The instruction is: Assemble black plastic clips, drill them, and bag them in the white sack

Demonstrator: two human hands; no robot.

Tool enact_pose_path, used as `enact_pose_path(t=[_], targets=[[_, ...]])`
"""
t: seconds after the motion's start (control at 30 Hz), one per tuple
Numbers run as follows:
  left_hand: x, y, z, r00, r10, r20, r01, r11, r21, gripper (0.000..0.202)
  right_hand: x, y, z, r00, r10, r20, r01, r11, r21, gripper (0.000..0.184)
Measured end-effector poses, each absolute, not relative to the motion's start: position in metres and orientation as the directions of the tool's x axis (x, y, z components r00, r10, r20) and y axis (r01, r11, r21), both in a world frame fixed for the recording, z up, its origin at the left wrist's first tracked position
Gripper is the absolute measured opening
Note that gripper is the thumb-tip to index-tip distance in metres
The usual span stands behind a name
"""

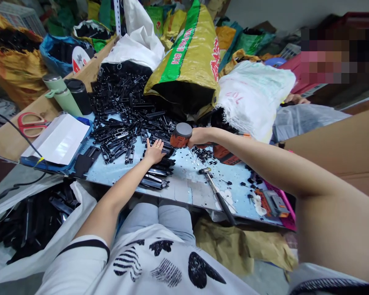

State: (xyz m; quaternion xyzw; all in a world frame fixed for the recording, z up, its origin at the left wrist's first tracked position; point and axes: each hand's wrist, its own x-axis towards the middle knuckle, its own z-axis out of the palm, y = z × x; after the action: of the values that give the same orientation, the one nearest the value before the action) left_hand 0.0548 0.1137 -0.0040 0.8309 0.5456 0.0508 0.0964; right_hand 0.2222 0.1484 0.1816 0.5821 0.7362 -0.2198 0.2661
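Note:
My left hand [154,151] lies flat with fingers spread on a stack of long black plastic parts [155,174] at the bench's front. My right hand [199,136] is closed round the handle of a rubber mallet [181,135], its grey and orange head held just above the parts near my left fingers. A large heap of the same black plastic parts [123,110] spreads over the light blue bench top [184,176] behind my left hand.
A metal hammer [217,192] lies on the bench to the right. Two flasks [68,96], scissors [30,123] and a white box [60,139] are at the left. Sacks [190,61] crowd the back. A bag of black parts [27,221] hangs below left. Another person sits at the far right.

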Motion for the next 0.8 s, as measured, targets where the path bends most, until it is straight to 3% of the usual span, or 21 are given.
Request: enact_pose_path(t=[0.2,0.47,0.6,0.8], targets=[[0.048,0.047,0.003,0.521,0.849,-0.086,0.824,-0.474,0.311,0.07,0.224,0.13,0.186,-0.252,0.752,-0.609,0.941,0.338,0.028,0.021],[0.042,0.013,-0.001,0.518,0.855,-0.023,0.804,-0.477,0.355,0.082,0.226,0.104,0.179,-0.182,0.708,-0.683,0.982,0.159,-0.098,0.013],[0.036,-0.003,-0.001,0.588,0.808,-0.043,0.778,-0.551,0.302,0.09,0.225,0.092,0.179,-0.228,0.756,-0.614,0.967,0.251,-0.049,0.013],[0.035,-0.027,-0.01,0.514,0.857,0.032,0.841,-0.511,0.176,0.08,0.217,0.064,0.19,-0.259,0.728,-0.635,0.929,0.367,0.041,0.013]])
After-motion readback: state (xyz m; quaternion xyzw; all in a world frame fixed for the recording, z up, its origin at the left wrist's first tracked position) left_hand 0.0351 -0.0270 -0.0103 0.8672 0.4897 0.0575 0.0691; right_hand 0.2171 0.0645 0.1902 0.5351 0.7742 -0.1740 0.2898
